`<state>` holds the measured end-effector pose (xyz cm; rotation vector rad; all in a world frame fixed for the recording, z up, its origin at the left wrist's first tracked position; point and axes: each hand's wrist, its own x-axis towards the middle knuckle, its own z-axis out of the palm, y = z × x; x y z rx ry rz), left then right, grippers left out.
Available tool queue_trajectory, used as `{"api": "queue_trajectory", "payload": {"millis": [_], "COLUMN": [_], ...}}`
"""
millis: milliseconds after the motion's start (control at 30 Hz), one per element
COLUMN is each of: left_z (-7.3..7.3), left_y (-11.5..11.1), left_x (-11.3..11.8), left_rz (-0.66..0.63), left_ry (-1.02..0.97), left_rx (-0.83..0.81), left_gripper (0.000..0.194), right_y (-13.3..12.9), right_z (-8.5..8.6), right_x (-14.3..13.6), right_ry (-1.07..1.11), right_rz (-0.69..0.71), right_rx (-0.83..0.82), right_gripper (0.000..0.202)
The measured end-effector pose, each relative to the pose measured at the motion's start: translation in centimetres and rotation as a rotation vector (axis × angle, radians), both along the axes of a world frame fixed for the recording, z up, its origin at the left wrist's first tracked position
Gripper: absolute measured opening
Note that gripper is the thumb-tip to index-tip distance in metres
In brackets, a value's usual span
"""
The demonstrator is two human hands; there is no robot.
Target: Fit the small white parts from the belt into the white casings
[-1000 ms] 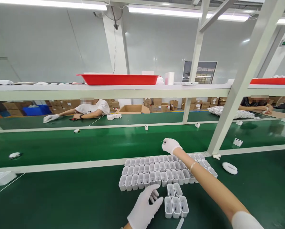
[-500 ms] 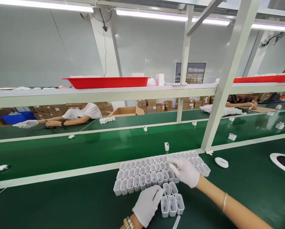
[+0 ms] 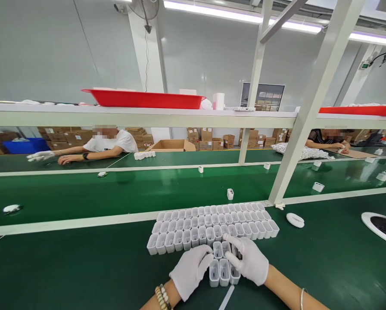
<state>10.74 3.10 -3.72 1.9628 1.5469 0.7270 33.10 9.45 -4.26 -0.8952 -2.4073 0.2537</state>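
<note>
Rows of small white open-topped cups (image 3: 186,238) stand packed side by side on the dark green work surface. A smaller group of these cups (image 3: 214,272) sits nearer to me, between my two gloved hands. My left hand (image 3: 193,268) rests against the left side of the small group, its fingers bent and near one another; whether they pinch a cup is unclear. My right hand (image 3: 247,258) is at the right side of that group, thumb and fingers around a white cup there. A flat white strip (image 3: 226,298) lies just in front of the small group.
Beyond the cups runs a green conveyor belt (image 3: 141,191) carrying scattered white parts. A white post (image 3: 309,112) rises behind the right end of the rows. A white oval part (image 3: 295,220) lies to the right. Two people sit across the belt.
My right hand has moved from the back rows down and toward me, to the small group. My left hand has shifted slightly left in the view. The camera view has shifted a little.
</note>
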Motion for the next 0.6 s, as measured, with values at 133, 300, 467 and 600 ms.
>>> {"api": "queue_trajectory", "payload": {"millis": [133, 300, 467, 600], "left_z": [-0.1, 0.1, 1.0, 1.6], "left_y": [-0.1, -0.3, -0.7, -1.0], "left_x": [0.0, 0.0, 0.3, 0.5], "left_rz": [-0.006, -0.011, -0.025, -0.005], "left_ry": [0.016, 0.061, 0.14, 0.169], "left_rx": [-0.007, -0.038, -0.115, -0.154], "left_gripper": [0.046, 0.043, 0.033, 0.045], "right_y": [0.0, -0.3, -0.4, -0.5], "right_z": [0.5, 1.0, 1.3, 0.8], "right_x": [-0.1, -0.4, -0.3, 0.1], "right_ry": [-0.03, -0.045, 0.009, 0.024], "right_rz": [-0.023, -0.014, -0.007, -0.046], "right_rx": [-0.089, -0.167, -0.306, -0.325], "right_gripper": [0.042, 0.045, 0.046, 0.054]}}
